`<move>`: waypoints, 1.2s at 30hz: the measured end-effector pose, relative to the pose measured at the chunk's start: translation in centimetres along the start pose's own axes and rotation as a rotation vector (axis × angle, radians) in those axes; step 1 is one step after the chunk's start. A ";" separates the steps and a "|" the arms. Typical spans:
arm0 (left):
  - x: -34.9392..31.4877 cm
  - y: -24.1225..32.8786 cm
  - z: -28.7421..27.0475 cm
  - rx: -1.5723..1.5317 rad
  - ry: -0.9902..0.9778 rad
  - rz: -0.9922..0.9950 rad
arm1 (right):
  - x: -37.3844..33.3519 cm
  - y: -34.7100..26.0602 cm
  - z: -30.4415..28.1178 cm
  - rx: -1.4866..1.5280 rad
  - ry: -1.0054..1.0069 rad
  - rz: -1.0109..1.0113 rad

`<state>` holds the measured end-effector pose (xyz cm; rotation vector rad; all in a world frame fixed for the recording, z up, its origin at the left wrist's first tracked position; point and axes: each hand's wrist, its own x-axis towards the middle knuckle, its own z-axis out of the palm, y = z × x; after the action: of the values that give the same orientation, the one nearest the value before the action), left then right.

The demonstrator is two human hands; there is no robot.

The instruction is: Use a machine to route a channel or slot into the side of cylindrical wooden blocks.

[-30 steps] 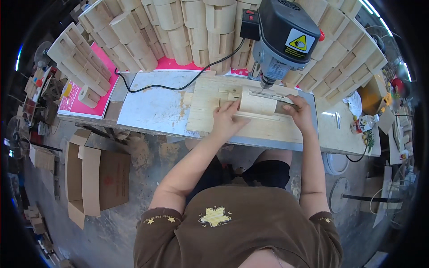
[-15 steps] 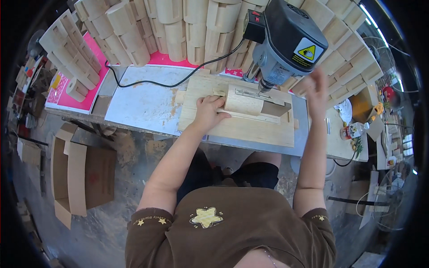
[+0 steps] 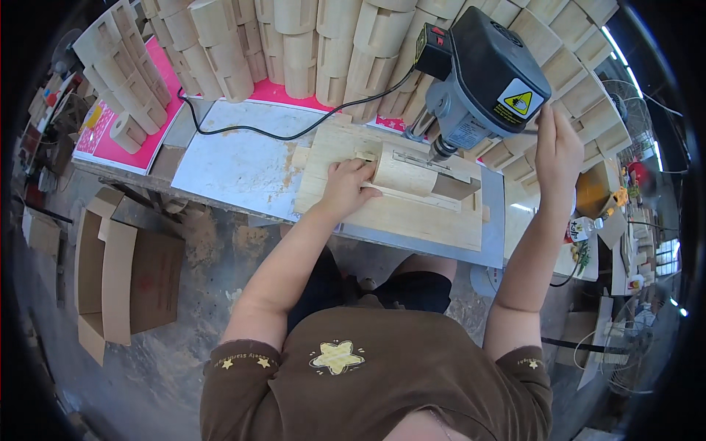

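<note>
A rounded pale wooden piece with a slotted top lies in a flat wooden jig on the bench. My left hand holds the left end of this piece, fingertips bent at its edge and thumb stretched along the jig. Above the piece stands a drill press with a black top and grey body; its chuck hangs over the slot. My right hand is closed around the press's feed lever, whose grip is mostly hidden by my fingers.
Stacked wooden pieces line the back of the bench and rise behind the press. A black power cord runs across a white board. At the right stands a plastic bottle. An open cardboard box sits on the floor at left.
My right hand has moved right and closed on the feed lever. My left hand stays at the wooden piece's end. The view has shifted slightly.
</note>
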<state>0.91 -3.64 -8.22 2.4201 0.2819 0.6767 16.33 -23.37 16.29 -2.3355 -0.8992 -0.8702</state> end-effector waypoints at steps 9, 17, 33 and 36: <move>0.0 0.1 0.5 0.005 0.023 0.002 | -10.1 -0.1 2.5 0.373 0.028 0.104; -0.1 0.1 -0.1 0.015 0.023 0.009 | -13.7 1.8 9.9 0.514 0.184 -0.028; 1.0 3.3 3.2 0.062 0.041 0.027 | 7.4 7.4 7.0 0.000 0.046 -0.058; 0.8 3.0 3.3 0.042 0.027 -0.013 | 6.4 5.5 6.1 0.149 0.014 0.017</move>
<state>3.50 -7.40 -8.37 2.4479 0.3256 0.7045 26.31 -20.64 15.53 -2.2032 -0.9051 -0.7841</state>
